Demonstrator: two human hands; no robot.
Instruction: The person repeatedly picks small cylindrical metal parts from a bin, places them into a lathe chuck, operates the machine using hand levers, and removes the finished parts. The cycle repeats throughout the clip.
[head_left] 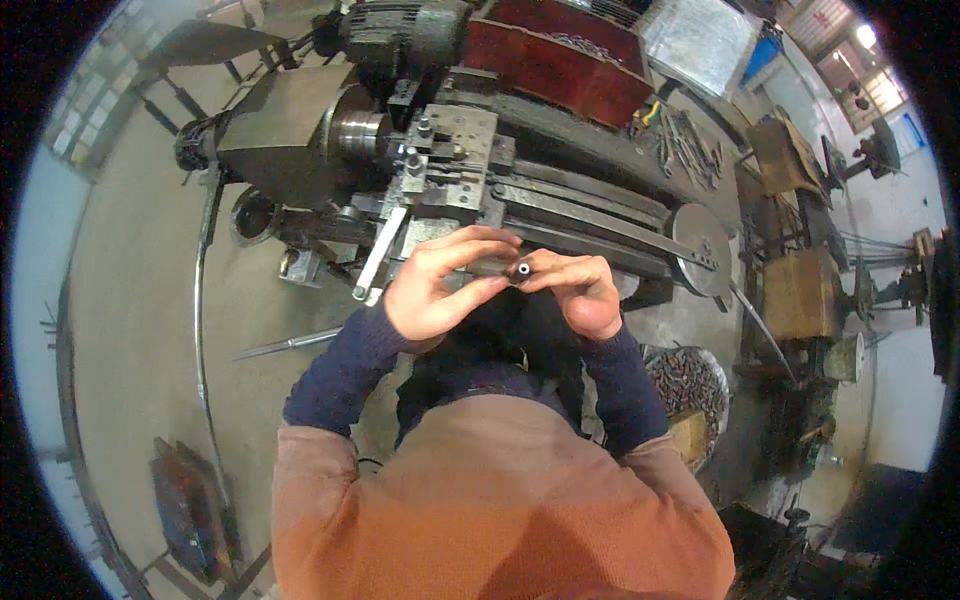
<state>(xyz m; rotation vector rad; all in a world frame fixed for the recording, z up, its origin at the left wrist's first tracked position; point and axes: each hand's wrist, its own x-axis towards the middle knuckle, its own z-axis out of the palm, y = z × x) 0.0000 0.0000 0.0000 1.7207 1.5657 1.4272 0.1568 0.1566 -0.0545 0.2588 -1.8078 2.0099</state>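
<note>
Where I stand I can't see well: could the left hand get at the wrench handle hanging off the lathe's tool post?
Probably yes: the wrench handle hangs just beside the left hand with nothing between, though that hand now grips a small metal tube.

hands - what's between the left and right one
In the head view, a small dark metal tube lies between left hand and right hand, pinched by both.

The fingers (470, 250) of both hands cover most of the small metal tube (523, 269); only its dark-holed end shows, so its length cannot be told. The hands hide part of the lathe (560, 190) bed. The bin (690, 385) is half behind the right sleeve. Tools (690, 145) on the far surface are too small to identify.
</note>
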